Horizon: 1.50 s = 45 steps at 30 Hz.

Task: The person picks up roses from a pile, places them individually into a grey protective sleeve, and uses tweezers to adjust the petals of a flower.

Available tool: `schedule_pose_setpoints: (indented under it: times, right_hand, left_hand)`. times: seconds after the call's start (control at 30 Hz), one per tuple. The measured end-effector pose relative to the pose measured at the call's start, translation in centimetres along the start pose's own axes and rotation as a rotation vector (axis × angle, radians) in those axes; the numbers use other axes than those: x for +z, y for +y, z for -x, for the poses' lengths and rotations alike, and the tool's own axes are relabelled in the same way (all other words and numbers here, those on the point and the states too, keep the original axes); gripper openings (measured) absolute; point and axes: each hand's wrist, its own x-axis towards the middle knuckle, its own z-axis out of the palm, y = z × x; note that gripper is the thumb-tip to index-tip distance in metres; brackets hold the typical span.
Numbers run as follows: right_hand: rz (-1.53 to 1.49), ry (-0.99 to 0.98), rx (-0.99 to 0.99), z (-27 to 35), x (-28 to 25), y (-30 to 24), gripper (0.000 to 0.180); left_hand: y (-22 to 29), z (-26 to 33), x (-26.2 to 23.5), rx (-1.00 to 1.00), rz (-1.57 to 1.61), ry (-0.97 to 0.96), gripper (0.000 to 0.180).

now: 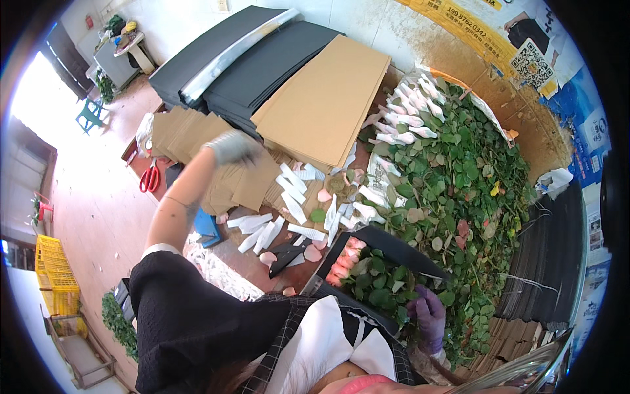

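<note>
Sunlit from a doorway at the left, the workshop holds a long worktable [262,259] stacked with large black sheets [262,62], tan cardboard sheets [325,98] and a spread of small brown paper squares [226,161], with red-handled scissors [149,177] at its edge. The left hand [233,148], in a grey glove, reaches out over the paper squares; it blurs, so whether it grips one or rests open I cannot tell. The right hand [430,318], in a purple glove, closes around the stems of a bundle of pink roses [344,259] lying in a black wrap [387,246] just before the person. As a judgement, the work looks partly done: one bundle is gathered with its heads lined up, while a great heap of loose roses [453,171], many with white-sleeved buds [410,111], waits on the right. White sleeves [262,230] and pink petals litter the table. The bundle's stem ends and the right fingertips are hidden under leaves, and the lower edge is blocked by the person's clothing.
</note>
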Motion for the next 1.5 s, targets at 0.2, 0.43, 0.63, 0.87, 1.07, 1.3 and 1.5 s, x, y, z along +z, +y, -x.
schedule_pose_setpoints:
  times: [0.2,0.43,0.63,0.87,1.07,1.3,1.5]
  right_hand:
    - [-0.101,-0.033,0.025,-0.5,2.1,-2.0,0.037]
    - [0.044,-0.171,-0.090,-1.4,1.5,-4.9,0.038]
    - [0.153,-0.260,-0.316,-1.3,2.4,-6.1,0.039]
    - [-0.115,-0.548,-0.447,-4.4,9.3,-17.8,0.050]
    - [0.093,-0.547,-0.766,-17.1,13.7,-21.9,0.042]
    - [0.567,0.378,-1.430,-7.7,2.5,-26.4,0.025]
    - [0.330,0.258,-1.100,-0.2,0.0,-7.5,0.033]
  left_hand:
    - [-3.3,-11.5,-10.1,-0.220,0.063,1.108,0.098]
    - [0.9,-9.6,-8.9,-0.440,0.009,0.851,0.111]
    - [1.5,-4.5,-7.9,0.269,1.722,0.498,0.022]
    - [7.7,8.9,7.7,0.506,1.259,0.187,0.018]
    - [8.0,12.5,19.2,0.545,0.848,-0.285,0.022]
    - [8.7,9.1,12.2,1.441,-0.578,0.066,0.036]
    - [4.9,9.8,13.7,1.798,-0.827,0.104,0.041]
